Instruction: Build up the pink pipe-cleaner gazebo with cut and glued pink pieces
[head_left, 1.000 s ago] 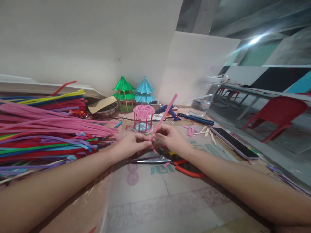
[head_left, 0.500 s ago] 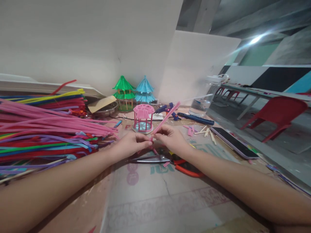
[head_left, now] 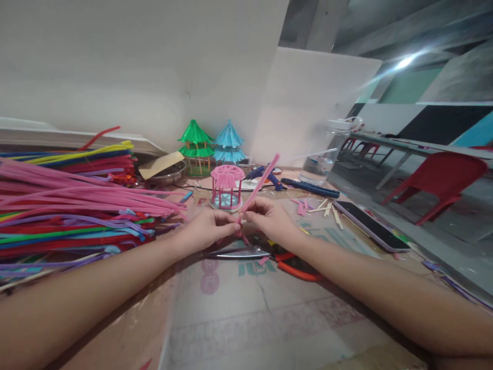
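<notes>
Both hands meet over the middle of the table on a pink pipe cleaner [head_left: 264, 181]. My left hand [head_left: 210, 229] pinches its lower end between thumb and fingertips, where small pink pieces hang below. With thumb and index finger, my right hand [head_left: 271, 221] grips it just above, and the long free end slants up to the right. Just behind the fingertips stands a small pink pavilion model [head_left: 227, 177] with thin posts on a pale round base. Scissors [head_left: 239, 253] with orange handles lie beneath the hands, partly hidden by the right wrist.
Bundles of coloured pipe cleaners [head_left: 77, 187] fill the left side. Behind stand a green pavilion [head_left: 194, 134] and a blue pavilion [head_left: 229, 137]. Towards the right are a glue gun [head_left: 271, 177], a dark blue cutter knife [head_left: 310, 188], a water jug [head_left: 319, 159], wooden sticks [head_left: 337, 218] and a phone [head_left: 370, 226].
The free end of the pink pipe cleaner has swung slightly left and more upright. Both hands keep their pinch in nearly the same place.
</notes>
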Motion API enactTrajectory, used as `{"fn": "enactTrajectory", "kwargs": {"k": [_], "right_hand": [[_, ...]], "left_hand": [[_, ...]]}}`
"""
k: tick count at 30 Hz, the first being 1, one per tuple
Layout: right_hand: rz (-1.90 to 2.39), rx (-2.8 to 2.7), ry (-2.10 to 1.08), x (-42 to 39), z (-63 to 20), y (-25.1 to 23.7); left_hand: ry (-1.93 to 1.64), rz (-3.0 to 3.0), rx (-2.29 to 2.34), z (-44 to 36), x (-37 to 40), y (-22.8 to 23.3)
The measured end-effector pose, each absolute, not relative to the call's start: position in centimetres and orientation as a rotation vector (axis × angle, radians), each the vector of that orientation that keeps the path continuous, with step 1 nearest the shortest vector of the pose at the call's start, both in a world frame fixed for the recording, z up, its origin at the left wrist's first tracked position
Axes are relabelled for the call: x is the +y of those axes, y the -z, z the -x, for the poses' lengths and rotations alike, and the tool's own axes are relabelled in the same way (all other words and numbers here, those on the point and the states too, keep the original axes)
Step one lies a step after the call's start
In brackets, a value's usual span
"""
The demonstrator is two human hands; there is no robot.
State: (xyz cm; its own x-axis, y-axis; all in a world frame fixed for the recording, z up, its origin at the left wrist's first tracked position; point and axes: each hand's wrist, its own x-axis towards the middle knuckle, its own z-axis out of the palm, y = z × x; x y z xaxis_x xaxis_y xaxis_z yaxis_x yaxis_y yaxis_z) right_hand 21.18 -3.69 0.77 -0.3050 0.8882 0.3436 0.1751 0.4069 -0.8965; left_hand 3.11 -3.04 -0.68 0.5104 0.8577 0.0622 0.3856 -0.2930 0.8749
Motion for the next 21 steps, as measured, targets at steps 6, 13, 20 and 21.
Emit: {"fn": "enactTrajectory", "kwargs": {"k": [6, 13, 20, 21], "right_hand": [[0.902, -1.757, -0.921, -3.47, -21.23, -0.55], [0.888, -1.779, -0.887, -3.49, -21.26, -0.54], [0.942, -1.758, -0.967, -3.7, -21.21, -0.82], [0.953, -1.754, -0.98, -3.73, -21.19, -0.8]], "left_hand": [[-0.667, -1.875, 1.045, -3.09, -3.0, 0.57], [-0.675, -1.906, 1.031, -3.17, -3.1, 0.42], [-0.679, -1.861, 1.002, -3.23, -3.33, 0.25], [-0.676, -1.865, 1.0, -3.23, -3.35, 0.23]]}}
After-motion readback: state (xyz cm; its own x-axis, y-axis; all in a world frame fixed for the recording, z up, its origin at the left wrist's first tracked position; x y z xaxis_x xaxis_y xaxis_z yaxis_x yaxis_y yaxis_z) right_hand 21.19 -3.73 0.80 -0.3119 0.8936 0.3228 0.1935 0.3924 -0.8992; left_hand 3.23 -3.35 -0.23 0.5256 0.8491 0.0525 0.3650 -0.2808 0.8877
